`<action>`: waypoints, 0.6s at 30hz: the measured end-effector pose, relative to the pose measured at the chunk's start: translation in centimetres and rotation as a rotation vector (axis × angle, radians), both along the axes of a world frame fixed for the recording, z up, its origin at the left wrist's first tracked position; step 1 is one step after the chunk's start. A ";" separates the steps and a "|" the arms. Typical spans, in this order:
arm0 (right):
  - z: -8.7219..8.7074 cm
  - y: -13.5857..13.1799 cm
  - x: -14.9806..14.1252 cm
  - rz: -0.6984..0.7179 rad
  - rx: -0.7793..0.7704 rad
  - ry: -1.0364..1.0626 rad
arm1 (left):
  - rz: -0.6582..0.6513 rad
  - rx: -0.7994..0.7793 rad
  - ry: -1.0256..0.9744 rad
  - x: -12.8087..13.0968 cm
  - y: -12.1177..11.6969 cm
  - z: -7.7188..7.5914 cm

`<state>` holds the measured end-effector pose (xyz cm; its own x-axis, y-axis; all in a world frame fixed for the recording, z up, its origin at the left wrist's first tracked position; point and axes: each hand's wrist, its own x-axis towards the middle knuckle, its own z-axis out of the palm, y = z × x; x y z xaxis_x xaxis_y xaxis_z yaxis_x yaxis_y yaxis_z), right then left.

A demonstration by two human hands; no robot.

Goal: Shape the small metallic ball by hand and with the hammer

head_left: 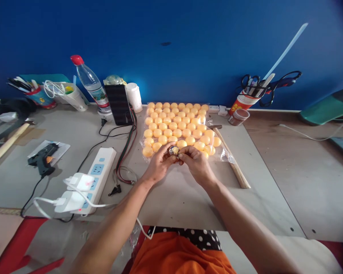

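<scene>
Between my two hands is a small, shiny silver ball-like piece [173, 150] with a yellowish patch on its face. The fingers and thumb of my left hand [160, 161] are closed around its left side. My right hand [196, 163] pinches at its right edge; whether a further small part sits in those fingertips, I cannot make out. Just behind both hands lies a clear plastic pack of orange balls [173, 125] in rows. A hammer [231, 160] with a wooden handle rests to the right of the pack.
On the left are a white power strip [98, 179] with chargers, a black glue gun [44, 158] and loose cables. A phone [118, 104] leans near a bottle [93, 85] at the back. A red cup of tools [244, 101] stands back right, beside a small jar [238, 117].
</scene>
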<state>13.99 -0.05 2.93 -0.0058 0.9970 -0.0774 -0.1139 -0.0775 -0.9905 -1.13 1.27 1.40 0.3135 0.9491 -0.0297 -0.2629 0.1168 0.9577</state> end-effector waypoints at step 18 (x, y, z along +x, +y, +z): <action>0.0 0.4 0.3 0.054 -0.111 0.313 | -0.049 -0.049 -0.104 0.1 0.1 -0.4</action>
